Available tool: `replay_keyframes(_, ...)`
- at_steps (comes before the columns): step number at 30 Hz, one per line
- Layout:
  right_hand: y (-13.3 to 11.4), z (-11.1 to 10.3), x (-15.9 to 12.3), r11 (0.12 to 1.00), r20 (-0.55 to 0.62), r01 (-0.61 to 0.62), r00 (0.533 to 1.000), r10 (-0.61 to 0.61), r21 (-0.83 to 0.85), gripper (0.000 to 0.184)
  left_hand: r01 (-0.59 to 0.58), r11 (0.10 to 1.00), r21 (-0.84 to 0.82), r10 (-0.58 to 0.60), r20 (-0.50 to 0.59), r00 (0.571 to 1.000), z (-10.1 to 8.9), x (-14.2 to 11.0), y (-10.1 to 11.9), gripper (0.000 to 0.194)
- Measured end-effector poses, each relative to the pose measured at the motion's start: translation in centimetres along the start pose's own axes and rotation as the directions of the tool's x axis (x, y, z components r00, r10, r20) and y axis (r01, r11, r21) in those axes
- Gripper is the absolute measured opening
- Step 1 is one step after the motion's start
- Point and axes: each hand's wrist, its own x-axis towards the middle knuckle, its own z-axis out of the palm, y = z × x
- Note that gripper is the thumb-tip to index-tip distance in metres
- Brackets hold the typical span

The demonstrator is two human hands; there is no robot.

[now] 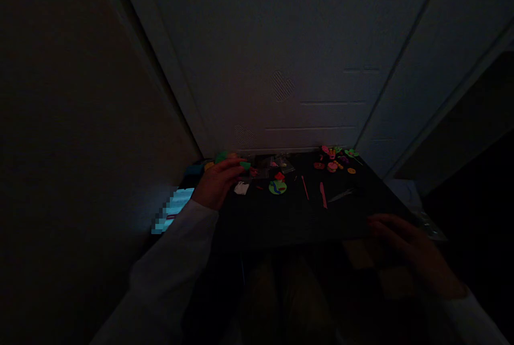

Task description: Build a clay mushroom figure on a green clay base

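Observation:
My left hand (219,180) is raised over the left part of the dark table, its fingertips closed on a small flat green piece (245,165). Below those fingertips lies a crumpled white piece (241,188). To its right is a green disc (277,188) with blue and red shapes on it, and a red piece (280,175) lies at its upper edge. Past the table's front right corner hovers my right hand (409,246), fingers loosely stretched out, with nothing seen in them. A pink stick (305,187), a pink knife-like tool (323,195) and scissors (342,194) lie between the hands.
The dark table (273,227) stands against a pale panelled wall (281,39). Small clear bags (283,164) lie at the back. Several colourful small figures (332,166) and a yellow disc (351,171) sit back right. A bright screen (179,203) glows on the left. Light is dim.

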Motion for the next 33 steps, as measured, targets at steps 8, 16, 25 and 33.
replay_keyframes(8,4.3,-4.3,-2.8,0.995,0.01,0.021,1.0,-0.02,-0.096,0.043,0.019,0.987,0.158,-0.018,-0.009,1.0,0.7,-2.0,-0.4,0.031)
replay_keyframes(16,0.3,1.0,7.2,0.943,0.194,0.235,0.962,-0.192,-0.234,0.04,0.057,0.951,0.304,-0.105,0.143,0.984,0.5,5.6,-2.1,0.03)
replay_keyframes(25,-1.6,16.7,18.0,0.785,0.321,0.487,0.867,-0.382,-0.382,0.05,0.137,0.929,0.345,-0.198,0.148,0.969,-0.3,10.7,-3.5,0.026)
replay_keyframes(33,1.0,19.6,18.5,0.747,0.285,0.546,0.837,-0.467,-0.379,0.092,0.103,0.907,0.408,-0.158,0.105,0.982,-0.8,10.9,-6.2,0.017)
